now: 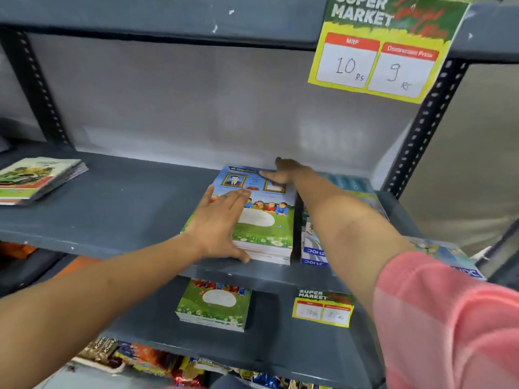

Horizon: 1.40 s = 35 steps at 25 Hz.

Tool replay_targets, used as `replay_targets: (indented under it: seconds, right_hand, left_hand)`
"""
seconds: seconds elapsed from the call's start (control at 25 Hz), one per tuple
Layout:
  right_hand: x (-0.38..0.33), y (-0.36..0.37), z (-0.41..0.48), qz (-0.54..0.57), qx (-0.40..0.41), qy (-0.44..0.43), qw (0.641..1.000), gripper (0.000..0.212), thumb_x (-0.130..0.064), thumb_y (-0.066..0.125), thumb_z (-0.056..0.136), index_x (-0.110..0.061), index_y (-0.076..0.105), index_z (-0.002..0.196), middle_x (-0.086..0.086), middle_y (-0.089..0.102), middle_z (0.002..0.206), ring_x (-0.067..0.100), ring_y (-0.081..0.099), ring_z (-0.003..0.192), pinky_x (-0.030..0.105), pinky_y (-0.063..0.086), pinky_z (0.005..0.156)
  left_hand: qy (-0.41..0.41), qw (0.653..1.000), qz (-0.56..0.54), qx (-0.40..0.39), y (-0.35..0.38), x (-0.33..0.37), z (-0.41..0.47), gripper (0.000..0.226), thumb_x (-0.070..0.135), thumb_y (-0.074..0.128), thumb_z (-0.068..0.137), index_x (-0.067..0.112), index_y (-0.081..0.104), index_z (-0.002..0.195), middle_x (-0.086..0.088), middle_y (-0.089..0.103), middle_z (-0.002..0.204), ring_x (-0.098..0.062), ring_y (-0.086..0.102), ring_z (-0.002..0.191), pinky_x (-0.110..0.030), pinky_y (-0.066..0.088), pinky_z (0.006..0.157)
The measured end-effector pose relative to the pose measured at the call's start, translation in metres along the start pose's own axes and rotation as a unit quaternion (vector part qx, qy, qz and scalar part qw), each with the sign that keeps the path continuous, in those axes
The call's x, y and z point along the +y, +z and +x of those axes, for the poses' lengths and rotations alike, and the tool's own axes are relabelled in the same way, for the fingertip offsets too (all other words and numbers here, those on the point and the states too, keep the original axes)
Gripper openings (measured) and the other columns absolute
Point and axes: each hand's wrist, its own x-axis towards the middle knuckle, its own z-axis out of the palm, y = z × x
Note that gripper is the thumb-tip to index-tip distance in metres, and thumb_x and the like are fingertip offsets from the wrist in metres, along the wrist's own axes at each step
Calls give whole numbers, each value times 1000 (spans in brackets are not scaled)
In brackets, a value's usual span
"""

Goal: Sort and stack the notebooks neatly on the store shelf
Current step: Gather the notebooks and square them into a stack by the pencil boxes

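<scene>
Left hand [222,226] is pressing flat, grip released, on the notebook stack [261,220]; right hand [283,172], fingers extended, is bracing its far edge on the shelf [112,209].

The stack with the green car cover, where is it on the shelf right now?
The car-cover stack lies at the far left of the middle shelf, well apart from the stack under both hands.
</scene>
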Motion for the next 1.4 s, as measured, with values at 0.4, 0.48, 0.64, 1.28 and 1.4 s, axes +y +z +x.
replay_targets:
  seconds: [0.4,0.48,0.64,1.28,1.4]
  right_hand:
    - [-11,10,21,78,-42,14,996,90,-85,16,76,-20,62,118,9,66,121,29,56,118,45,34,109]
    - [-13,15,22,72,-35,21,997,94,-87,11,74,-20,65,111,9,69,112,28,56,115,51,24,114]
    - [-14,11,28,136,-34,38,989,97,-84,14,77,-15,53,133,14,62,129,32,55,121,47,30,112]
    - [-9,18,-170,303,-81,93,945,115,-78,65,58,-10,32,144,7,47,145,26,49,129,31,42,99]
    - [-28,41,-205,249,-110,93,958,149,-66,83,44,-10,-3,152,8,41,149,27,44,134,31,41,106]
  left_hand:
    - [30,998,51,-10,-8,11,3,133,78,63,55,18,-4,153,0,8,163,-18,10,150,-49,-15,115]
    - [11,999,41,-23,-7,9,1,134,79,63,55,19,-7,152,0,6,163,-18,9,151,-49,-14,116]
    - [-11,998,36,-41,-8,10,1,136,81,62,53,18,-8,152,-1,6,163,-18,9,151,-52,-11,118]
    - [-184,933,-131,-280,-34,-47,-6,160,69,80,34,12,-13,151,-10,24,158,-29,32,142,-43,30,116]
    - [-221,915,-214,-261,-23,-51,-13,136,53,89,39,7,16,145,-8,54,137,-26,54,124,-36,47,101]
